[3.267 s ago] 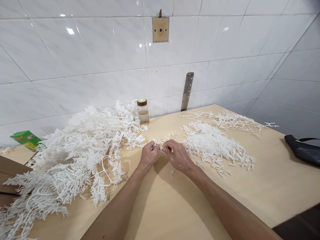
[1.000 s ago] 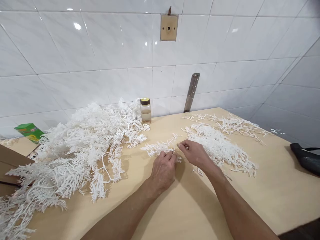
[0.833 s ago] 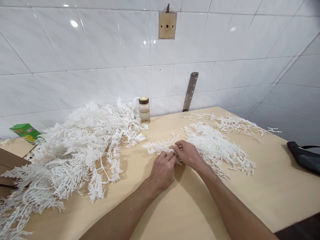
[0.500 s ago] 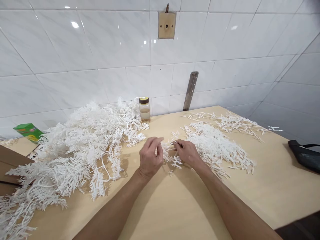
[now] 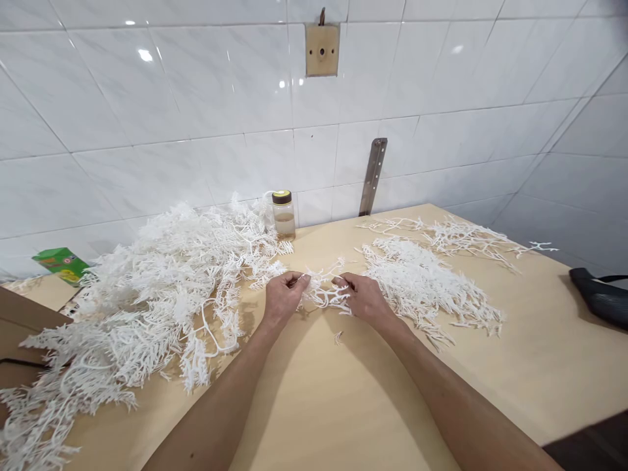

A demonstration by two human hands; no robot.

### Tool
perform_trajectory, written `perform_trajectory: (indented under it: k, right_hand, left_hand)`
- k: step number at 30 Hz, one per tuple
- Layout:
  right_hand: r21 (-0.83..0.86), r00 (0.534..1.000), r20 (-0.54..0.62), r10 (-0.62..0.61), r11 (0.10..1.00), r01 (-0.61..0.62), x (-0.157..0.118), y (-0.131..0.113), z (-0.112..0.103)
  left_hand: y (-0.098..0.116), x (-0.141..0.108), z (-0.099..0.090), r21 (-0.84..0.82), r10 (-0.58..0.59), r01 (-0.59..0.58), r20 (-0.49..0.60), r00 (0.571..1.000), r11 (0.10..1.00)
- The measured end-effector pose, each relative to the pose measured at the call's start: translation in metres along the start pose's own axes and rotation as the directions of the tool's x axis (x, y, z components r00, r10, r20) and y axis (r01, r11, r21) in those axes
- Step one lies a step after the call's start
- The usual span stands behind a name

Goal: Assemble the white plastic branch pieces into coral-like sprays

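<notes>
Between my two hands, just above the table, stretches a white branching plastic sprig (image 5: 326, 296). My left hand (image 5: 284, 297) is closed in a pinch at the sprig's left end. At its right end, the fingers of my right hand (image 5: 363, 297) are pinched on it too. A large heap of white feathery plastic branches (image 5: 167, 288) lies to the left of my left hand. Beside my right hand is a flatter pile of short white sprigs (image 5: 426, 281). One tiny white scrap (image 5: 338, 337) rests on the table below the hands.
Bare, thin white stems (image 5: 475, 239) lie at the back right. A lidded jar (image 5: 283, 219) of liquid stands by the tiled wall, and a metal strip (image 5: 373, 176) leans there. A green box (image 5: 61, 263) sits far left; a black object (image 5: 601, 297) lies at the right edge.
My left hand has moved slightly left and down from a raised position, and its fingers now pinch the sprig. My right hand stays nearly in place.
</notes>
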State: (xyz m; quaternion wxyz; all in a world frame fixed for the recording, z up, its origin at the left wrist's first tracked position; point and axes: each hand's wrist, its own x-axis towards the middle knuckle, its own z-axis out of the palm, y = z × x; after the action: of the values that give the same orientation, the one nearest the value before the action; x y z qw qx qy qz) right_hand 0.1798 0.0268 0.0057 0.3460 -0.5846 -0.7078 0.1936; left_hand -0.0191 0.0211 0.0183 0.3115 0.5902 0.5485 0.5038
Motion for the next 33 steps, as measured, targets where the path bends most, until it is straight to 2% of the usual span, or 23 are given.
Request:
perform_trajectory:
  k: [2,6,8,10,12,15,17,21,24,27,30,33]
  right_hand:
    - [0.06,0.999,-0.006,0.035,0.998,-0.035,0.001,0.0,0.0]
    - [0.396,0.993,-0.05,0.11,0.915,-0.081,0.003,-0.005,0.0]
    - [0.498,0.985,-0.123,0.123,0.866,-0.046,0.002,-0.01,0.0]
    - [0.477,0.967,-0.212,0.139,0.878,-0.021,0.0,-0.017,-0.001]
    - [0.425,0.973,-0.184,0.141,0.904,-0.051,-0.004,-0.024,0.0]
    - [0.437,0.988,0.103,0.111,0.888,-0.145,-0.008,-0.031,0.006]
    - [0.476,0.973,0.21,0.094,0.859,-0.186,-0.01,-0.032,0.011]
    - [0.52,0.982,0.142,0.129,0.834,-0.184,-0.008,-0.032,0.018]
    - [0.45,0.991,0.066,0.115,0.883,-0.133,-0.006,-0.031,0.018]
    - [0.422,0.996,0.029,0.084,0.902,-0.088,-0.005,-0.029,0.015]
    - [0.497,0.992,0.053,0.117,0.859,-0.128,-0.004,-0.027,0.015]
    - [0.598,0.981,0.077,0.176,0.78,-0.187,-0.003,-0.025,0.016]
  left_hand:
    - [0.001,0.002,-0.003,0.024,-0.017,0.018,-0.037,0.999,1.0]
    - [0.0,0.005,-0.006,0.064,-0.03,0.042,-0.18,0.983,0.997]
    - [-0.002,0.006,-0.005,-0.007,-0.086,0.087,-0.222,0.971,0.996]
    - [-0.004,0.006,-0.001,-0.157,-0.185,0.152,-0.223,0.957,0.976]
    - [-0.004,0.004,0.003,-0.331,-0.284,0.216,-0.172,0.943,0.919]
    - [-0.001,-0.001,0.011,-0.466,-0.344,0.278,-0.06,0.937,0.84]
    - [0.003,-0.006,0.016,-0.483,-0.35,0.303,-0.008,0.937,0.822]
    - [0.01,-0.014,0.02,-0.494,-0.31,0.317,0.099,0.946,0.809]
    - [0.012,-0.015,0.019,-0.499,-0.252,0.317,0.195,0.948,0.807]
    - [0.013,-0.013,0.015,-0.562,-0.236,0.359,0.281,0.93,0.745]
    - [0.012,-0.008,0.009,-0.635,-0.266,0.418,0.325,0.907,0.649]
    - [0.008,-0.003,0.007,-0.675,-0.309,0.425,0.294,0.905,0.603]
